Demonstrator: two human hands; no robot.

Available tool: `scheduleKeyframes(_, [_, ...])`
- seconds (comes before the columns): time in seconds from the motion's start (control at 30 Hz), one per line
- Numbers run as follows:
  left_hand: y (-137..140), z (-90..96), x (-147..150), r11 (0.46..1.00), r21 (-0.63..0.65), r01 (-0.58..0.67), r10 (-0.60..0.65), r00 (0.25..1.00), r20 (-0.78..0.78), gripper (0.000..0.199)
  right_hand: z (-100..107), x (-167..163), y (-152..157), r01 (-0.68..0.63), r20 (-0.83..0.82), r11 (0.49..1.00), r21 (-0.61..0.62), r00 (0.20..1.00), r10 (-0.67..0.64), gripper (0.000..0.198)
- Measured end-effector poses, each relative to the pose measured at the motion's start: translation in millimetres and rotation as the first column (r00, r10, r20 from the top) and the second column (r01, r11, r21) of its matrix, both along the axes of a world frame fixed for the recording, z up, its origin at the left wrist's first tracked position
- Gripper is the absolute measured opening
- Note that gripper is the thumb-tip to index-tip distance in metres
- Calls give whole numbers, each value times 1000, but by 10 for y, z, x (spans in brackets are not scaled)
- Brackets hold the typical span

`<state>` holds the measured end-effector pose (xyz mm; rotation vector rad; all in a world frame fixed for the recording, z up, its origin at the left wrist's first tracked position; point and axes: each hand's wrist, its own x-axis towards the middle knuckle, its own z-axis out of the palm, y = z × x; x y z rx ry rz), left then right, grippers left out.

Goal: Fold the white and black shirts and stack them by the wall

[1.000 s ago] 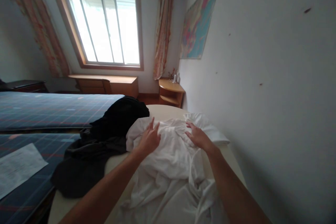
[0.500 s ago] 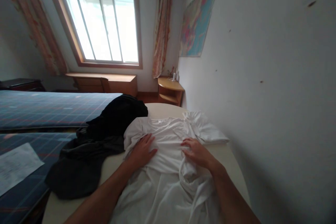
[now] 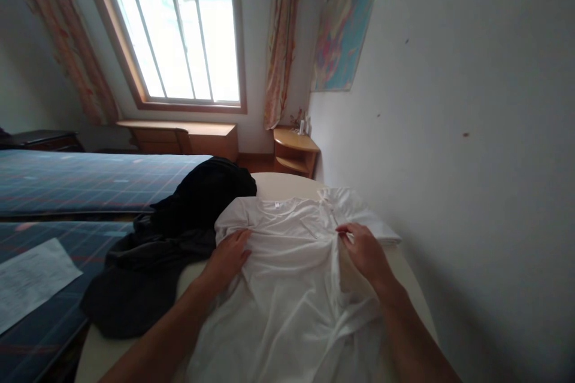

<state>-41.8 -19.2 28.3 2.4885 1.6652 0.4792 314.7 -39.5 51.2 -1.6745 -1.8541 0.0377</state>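
Note:
A white T-shirt (image 3: 287,269) lies spread on a pale round table (image 3: 274,182), its collar away from me and its lower part wrinkled toward me. My left hand (image 3: 229,256) rests on the shirt's left side below the sleeve, fingers stretched out and thumb apart. With thumb and fingertips, my right hand (image 3: 362,249) pinches the shirt's right edge near the armpit. Just beyond that hand sits a folded white garment (image 3: 354,210), close against the shirt's right sleeve.
Dark clothes (image 3: 135,287) are heaped along the table's left side. Left of them are blue plaid mattresses (image 3: 99,182) with a sheet of paper (image 3: 38,278) on one. A white wall (image 3: 471,203) runs close on the right. A corner shelf (image 3: 296,142) stands beyond the table.
My right hand has moved right and pulled the shirt's bunched right edge outward, so the fabric lies flatter. My left hand has slid left toward the shirt's edge. The view has shifted slightly.

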Motion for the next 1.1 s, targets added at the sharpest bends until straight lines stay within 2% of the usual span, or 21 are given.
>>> scheduleKeyframes(0.07, [3,102,10,997,47,-63,64,998,-12,43,-18,64,28,95,-32,993,66,995,-93,23])
scheduleKeyframes(0.13, [-55,241,16,987,43,-153,155,987,-49,32,-28,101,28,158,-60,986,56,986,-155,24])
scheduleKeyframes(0.2, [-144,373,5,962,-35,-271,264,954,-141,24,-21,103,9,227,-56,974,-8,972,-227,24])
scheduleKeyframes(0.27, [-219,464,-25,922,-117,-369,329,906,-266,31,1,71,-16,269,-43,957,-107,960,-275,23])
scheduleKeyframes(0.37, [-251,517,-87,896,-195,-399,307,873,-379,45,30,-26,-50,221,-77,949,-223,967,-243,23])
scheduleKeyframes(0.47, [-213,505,-150,883,-254,-394,272,872,-407,51,13,-133,-72,137,-89,954,-266,982,-165,20])
scheduleKeyframes(0.63, [-162,449,-240,892,-255,-375,247,873,-421,41,-64,-193,-84,68,-8,951,-302,997,-74,6])
scheduleKeyframes(0.7, [-156,429,-264,894,-208,-396,280,858,-431,35,-71,-174,-80,61,-12,950,-305,998,-68,10])
scheduleKeyframes(0.77, [-149,417,-281,892,-188,-412,300,848,-437,32,-59,-143,-72,56,-45,965,-258,997,-70,16])
scheduleKeyframes(0.87, [-125,421,-298,889,-218,-403,290,863,-414,30,-31,-78,-48,87,-93,992,-92,991,-96,24])
scheduleKeyframes(0.93, [-95,442,-309,890,-170,-423,349,871,-345,26,-25,-26,-25,131,-103,991,-1,986,-131,28])
scheduleKeyframes(1.03, [-29,475,-342,870,6,-494,490,861,-140,21,-47,30,12,176,-90,984,21,981,-174,30])
scheduleKeyframes(1.1, [27,468,-377,850,106,-517,519,855,8,21,-79,37,30,178,-69,984,-5,982,-178,30])
